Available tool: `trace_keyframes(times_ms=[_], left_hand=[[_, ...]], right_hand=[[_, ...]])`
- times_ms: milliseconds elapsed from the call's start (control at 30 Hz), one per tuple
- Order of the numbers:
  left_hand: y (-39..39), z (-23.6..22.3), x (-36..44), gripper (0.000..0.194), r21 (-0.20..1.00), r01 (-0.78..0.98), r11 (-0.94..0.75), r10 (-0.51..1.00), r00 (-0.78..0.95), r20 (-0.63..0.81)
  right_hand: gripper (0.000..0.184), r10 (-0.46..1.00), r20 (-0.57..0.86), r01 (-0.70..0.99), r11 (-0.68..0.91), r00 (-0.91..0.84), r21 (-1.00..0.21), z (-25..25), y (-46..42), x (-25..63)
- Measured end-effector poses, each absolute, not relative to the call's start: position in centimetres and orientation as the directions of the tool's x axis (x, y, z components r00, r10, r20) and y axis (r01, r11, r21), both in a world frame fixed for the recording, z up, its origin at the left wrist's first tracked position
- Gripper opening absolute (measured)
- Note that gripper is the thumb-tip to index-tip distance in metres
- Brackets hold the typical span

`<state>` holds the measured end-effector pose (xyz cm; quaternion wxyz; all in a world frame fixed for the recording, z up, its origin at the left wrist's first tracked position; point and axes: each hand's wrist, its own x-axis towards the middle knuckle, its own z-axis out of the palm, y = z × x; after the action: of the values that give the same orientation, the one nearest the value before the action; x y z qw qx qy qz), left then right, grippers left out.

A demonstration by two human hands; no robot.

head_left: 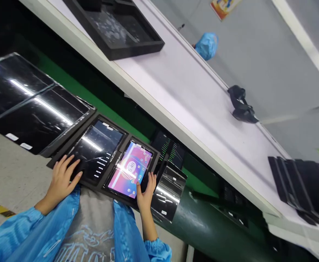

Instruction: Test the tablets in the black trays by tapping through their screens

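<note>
A black foam tray (102, 186) lies in front of my body, tilted in view, with two tablets set in its recesses. The left tablet (99, 145) has a dark screen with a row of small white marks and labels. On the right, the other tablet (132, 167) is lit, showing a pink and purple home screen with a clock and icons. My left hand (63, 176) rests on the tray's left side with fingers spread. My right hand (146, 191) lies on the tray's right side, fingers extended, its thumb at the lit tablet's edge.
Large glossy black panels (36, 102) with white labels lie left of the tray; another panel (168, 193) is at its right, over a green surface (203, 214). A white shelf (175, 91) runs diagonally above, carrying a black frame tray (137, 49) and several dark panels (303, 189).
</note>
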<state>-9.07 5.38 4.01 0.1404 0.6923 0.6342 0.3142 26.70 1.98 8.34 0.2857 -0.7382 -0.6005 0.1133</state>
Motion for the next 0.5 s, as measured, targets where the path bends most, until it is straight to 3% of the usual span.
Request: trace_keyframes(times_ms=[67,133,233,333,500], left_hand=[[5.9,4.1,-9.0,0.06,0.613,0.776,-0.147,0.96,-0.038,0.279],[6.3,4.0,-9.1,0.065,0.636,0.757,-0.151,0.954,-0.057,0.294],[6.3,3.7,-9.4,0.069,0.659,0.73,-0.181,0.953,-0.034,0.3],[6.2,3.4,-9.7,0.069,0.648,0.733,-0.205,0.951,-0.007,0.308],[6.4,3.3,-9.8,0.06,0.598,0.765,-0.239,0.943,0.037,0.329]], right_hand=[[0.077,0.944,0.107,0.778,-0.188,0.311,-0.6,7.6,-0.3,27.7],[0.083,0.941,0.016,0.707,-0.242,0.337,-0.665,6.8,-2.2,27.9],[0.085,0.926,-0.05,0.616,-0.288,0.374,-0.733,5.8,-3.5,27.1],[0.087,0.902,-0.025,0.586,-0.301,0.431,-0.752,5.0,-3.5,26.6],[0.083,0.872,-0.082,0.459,-0.331,0.482,-0.824,4.4,-3.0,27.0]])
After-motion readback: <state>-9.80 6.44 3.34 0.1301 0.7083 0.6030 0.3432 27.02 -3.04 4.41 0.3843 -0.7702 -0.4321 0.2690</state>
